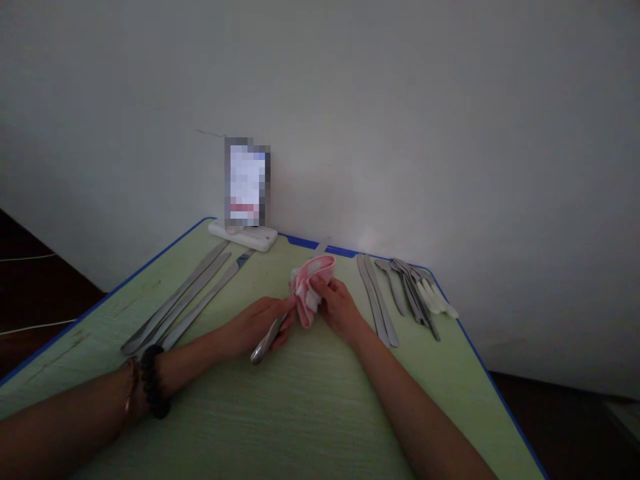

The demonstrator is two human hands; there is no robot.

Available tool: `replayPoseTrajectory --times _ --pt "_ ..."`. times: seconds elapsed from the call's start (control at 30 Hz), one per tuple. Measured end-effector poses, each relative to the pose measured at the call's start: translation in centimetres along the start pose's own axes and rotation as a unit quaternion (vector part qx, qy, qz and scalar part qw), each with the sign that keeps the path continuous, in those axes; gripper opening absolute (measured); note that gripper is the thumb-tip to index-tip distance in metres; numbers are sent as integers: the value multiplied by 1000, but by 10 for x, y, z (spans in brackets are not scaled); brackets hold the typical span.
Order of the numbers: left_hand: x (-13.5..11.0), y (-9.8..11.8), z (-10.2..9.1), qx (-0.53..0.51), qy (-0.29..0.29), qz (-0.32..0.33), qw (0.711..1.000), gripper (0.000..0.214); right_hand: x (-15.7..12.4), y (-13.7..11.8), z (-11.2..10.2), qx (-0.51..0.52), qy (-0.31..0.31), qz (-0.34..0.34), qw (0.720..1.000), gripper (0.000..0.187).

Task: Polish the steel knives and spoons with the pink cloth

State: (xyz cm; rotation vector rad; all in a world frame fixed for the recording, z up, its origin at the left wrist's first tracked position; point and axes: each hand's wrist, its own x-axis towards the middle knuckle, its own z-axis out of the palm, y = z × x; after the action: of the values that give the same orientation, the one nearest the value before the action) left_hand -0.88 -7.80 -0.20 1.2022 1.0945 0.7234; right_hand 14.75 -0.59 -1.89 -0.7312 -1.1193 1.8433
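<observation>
My left hand [260,325] is closed round the handle of a metal knife [267,342], whose rounded end points toward me. My right hand [339,308] grips a pink and white cloth [311,283] that is wrapped round the knife's blade. The blade tip [323,245] sticks out beyond the cloth toward the wall. Both hands rest on the pale green table [300,413] near its middle.
Three knives [185,300] lie side by side at the left. At the right lie two knives [378,300] and a bunch of forks and spoons [417,293]. A blurred upright card on a white base [243,235] stands against the wall. The table has blue edges.
</observation>
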Motion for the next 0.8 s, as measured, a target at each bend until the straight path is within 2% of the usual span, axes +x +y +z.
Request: replayPoseTrajectory --times 0.3,0.47,0.6,0.7,0.8 --pt "-9 11 -2 151 -43 12 988 55 4 -12 2 138 72 -14 988 23" --pt "-9 12 -1 204 -41 28 978 55 0 -10 3 89 32 -4 995 25" --pt "-8 11 0 160 -43 22 986 55 -2 -10 6 83 21 3 996 23" --pt "-7 9 -1 90 -59 6 994 55 0 -10 5 112 41 -6 993 21" --pt "-4 5 -4 39 -72 32 996 51 2 -11 3 150 73 -20 986 15"
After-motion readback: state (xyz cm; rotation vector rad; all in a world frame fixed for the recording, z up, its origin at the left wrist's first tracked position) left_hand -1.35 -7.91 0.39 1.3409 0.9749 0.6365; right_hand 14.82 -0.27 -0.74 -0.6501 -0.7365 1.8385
